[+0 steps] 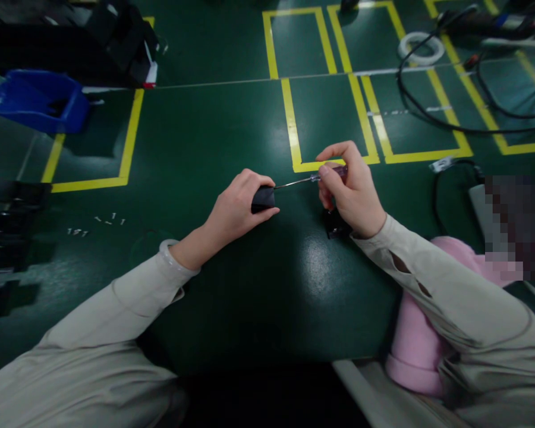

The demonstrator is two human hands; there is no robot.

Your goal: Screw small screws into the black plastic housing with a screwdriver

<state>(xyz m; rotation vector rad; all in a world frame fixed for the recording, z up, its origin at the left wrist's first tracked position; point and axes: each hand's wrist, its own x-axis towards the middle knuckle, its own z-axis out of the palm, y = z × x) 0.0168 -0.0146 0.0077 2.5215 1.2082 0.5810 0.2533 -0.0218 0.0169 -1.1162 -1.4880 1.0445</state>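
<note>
My left hand [241, 202] grips a small black block-shaped part [263, 200] near the middle of the green table, thumb below and fingers above. In my right hand [350, 190] is a screwdriver [314, 178] with a clear purplish handle, pinched between thumb and fingers. Its thin metal shaft points left, and the tip meets the right end of the black part; whether it sits in a screw cannot be made out. Just under my right hand lies another small black part [335, 224], partly hidden by the hand.
Several small screws [104, 220] lie on the green table [214, 137] at left, beside a row of black parts [9, 238]. A blue bin [40, 98] stands at upper left. Black cable [410, 101] and a white ring [421, 49] are at upper right. A pink sleeve [417, 339] is at right.
</note>
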